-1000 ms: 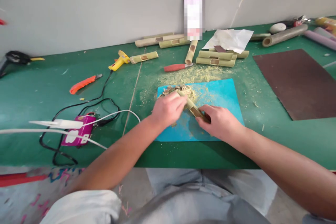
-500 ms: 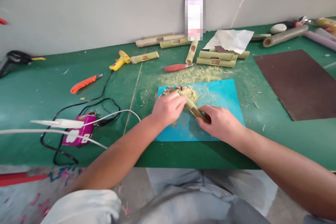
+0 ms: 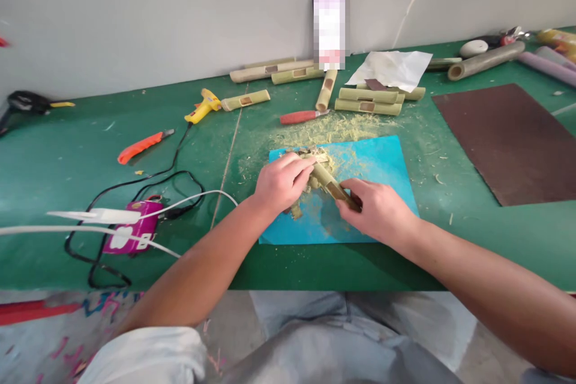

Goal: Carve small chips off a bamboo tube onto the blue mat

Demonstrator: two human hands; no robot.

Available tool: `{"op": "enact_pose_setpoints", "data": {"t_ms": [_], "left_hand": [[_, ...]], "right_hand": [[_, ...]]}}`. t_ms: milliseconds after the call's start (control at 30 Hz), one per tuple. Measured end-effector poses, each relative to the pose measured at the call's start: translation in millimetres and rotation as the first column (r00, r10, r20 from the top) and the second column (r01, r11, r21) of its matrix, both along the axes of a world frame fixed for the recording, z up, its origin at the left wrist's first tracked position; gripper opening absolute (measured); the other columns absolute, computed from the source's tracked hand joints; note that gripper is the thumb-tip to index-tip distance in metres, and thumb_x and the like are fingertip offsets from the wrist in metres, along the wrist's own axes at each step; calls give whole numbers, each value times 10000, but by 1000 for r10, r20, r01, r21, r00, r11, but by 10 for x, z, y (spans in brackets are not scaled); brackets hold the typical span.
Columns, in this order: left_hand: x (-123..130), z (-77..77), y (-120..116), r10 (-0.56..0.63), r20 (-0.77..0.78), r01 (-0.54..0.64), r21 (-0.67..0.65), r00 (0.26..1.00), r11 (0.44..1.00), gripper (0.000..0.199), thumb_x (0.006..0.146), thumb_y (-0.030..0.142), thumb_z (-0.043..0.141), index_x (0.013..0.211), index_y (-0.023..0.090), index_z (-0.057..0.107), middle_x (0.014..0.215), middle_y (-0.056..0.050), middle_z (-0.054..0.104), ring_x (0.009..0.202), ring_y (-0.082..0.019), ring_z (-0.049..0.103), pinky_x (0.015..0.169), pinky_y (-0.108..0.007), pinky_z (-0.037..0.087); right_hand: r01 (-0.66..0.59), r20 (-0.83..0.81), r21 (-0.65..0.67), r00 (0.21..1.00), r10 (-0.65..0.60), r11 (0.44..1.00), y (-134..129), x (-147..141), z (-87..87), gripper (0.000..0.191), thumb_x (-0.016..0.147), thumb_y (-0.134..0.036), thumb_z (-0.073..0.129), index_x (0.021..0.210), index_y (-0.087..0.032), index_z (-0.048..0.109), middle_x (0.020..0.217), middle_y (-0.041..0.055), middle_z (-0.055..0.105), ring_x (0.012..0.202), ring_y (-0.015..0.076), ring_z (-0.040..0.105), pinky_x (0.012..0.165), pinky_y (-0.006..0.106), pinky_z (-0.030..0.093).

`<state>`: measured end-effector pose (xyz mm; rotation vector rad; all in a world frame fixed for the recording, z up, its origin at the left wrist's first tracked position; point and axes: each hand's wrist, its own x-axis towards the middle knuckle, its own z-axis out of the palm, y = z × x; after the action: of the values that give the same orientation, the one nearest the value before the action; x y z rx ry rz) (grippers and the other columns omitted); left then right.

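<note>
My right hand [image 3: 378,207] is closed around the lower end of a green bamboo tube [image 3: 324,177] with a rectangular opening. The tube slants up to the left over a blue sheet [image 3: 315,233]. At its upper end is my left hand [image 3: 281,185], fingers curled and pressed together; whatever they pinch is too hidden to name. Wood chips and pale shavings [image 3: 333,162] lie on the sheet around that upper end. More shavings are scattered behind the sheet, beside a red-handled knife [image 3: 299,117].
Cut bamboo tubes [image 3: 366,107] and white paper [image 3: 396,69] lie at the back, near a phone [image 3: 329,30]. Leftward are a yellow glue gun [image 3: 204,106], an orange cutter [image 3: 143,146] and a purple power block [image 3: 135,231] with cables. A brown sheet [image 3: 508,144] lies right.
My left hand has shifted slightly left and back off the tube, so more of the tube's upper part shows. My right hand keeps its grip. The view has moved slightly.
</note>
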<state>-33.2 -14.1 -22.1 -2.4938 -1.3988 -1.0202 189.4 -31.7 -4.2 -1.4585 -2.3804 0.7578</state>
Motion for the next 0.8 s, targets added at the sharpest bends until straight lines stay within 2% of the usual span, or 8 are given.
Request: {"op": "enact_pose_setpoints", "data": {"t_ms": [100, 267, 467, 600, 733, 800], "left_hand": [[-3, 2, 48, 2, 19, -2, 16, 1000, 1000, 234, 965, 227, 525, 1093, 136, 698, 879, -65, 702, 772, -126, 651, 693, -229, 522], [31, -27, 83, 58, -25, -59, -32, 998, 998, 245, 972, 245, 515, 1107, 154, 699, 889, -60, 706, 775, -129, 653, 673, -224, 510], [99, -25, -14, -101, -93, 98, -44, 990, 994, 263, 986, 289, 499, 1053, 159, 717, 772, -43, 676, 702, -122, 632, 627, -215, 484], [100, -4, 7, 6, -101, -4, 21, 995, 1000, 267, 988, 267, 486, 1039, 151, 720, 773, -49, 673, 685, -129, 618, 598, -223, 458], [117, 0, 2, -77, -136, 72, -38, 988, 997, 277, 992, 299, 482, 1050, 167, 719, 748, -38, 655, 687, -126, 620, 600, -213, 453], [112, -6, 3, -48, -125, 43, -39, 991, 998, 282, 996, 297, 471, 1064, 174, 715, 775, -43, 663, 704, -129, 626, 607, -216, 456]], "right_hand": [[16, -21, 36, 1000, -15, 999, 20, -9, -8, 227, 842, -349, 503, 947, -191, 628, 757, 22, 631, 609, 128, 495, 592, 273, 318], [18, 13, 15, 1000, -18, 1000, 67, -12, -52, 197, 849, -350, 498, 899, -195, 608, 721, 10, 607, 598, 127, 472, 581, 274, 304], [-3, 22, 9, 1000, 2, 1000, 61, 8, -62, 183, 853, -362, 497, 852, -197, 578, 685, 4, 580, 584, 126, 447, 573, 273, 295], [7, 19, -1, 1000, -7, 1000, 59, 9, -64, 192, 855, -370, 504, 887, -200, 587, 695, 4, 589, 589, 128, 468, 576, 270, 301], [2, 23, -10, 1000, -2, 1000, 57, 13, -63, 181, 846, -359, 513, 887, -199, 588, 693, 6, 593, 592, 132, 474, 571, 270, 302], [-2, 12, -6, 1000, 2, 1000, 55, 14, -59, 178, 845, -357, 516, 889, -201, 588, 698, 7, 596, 592, 131, 478, 571, 269, 305]]}}
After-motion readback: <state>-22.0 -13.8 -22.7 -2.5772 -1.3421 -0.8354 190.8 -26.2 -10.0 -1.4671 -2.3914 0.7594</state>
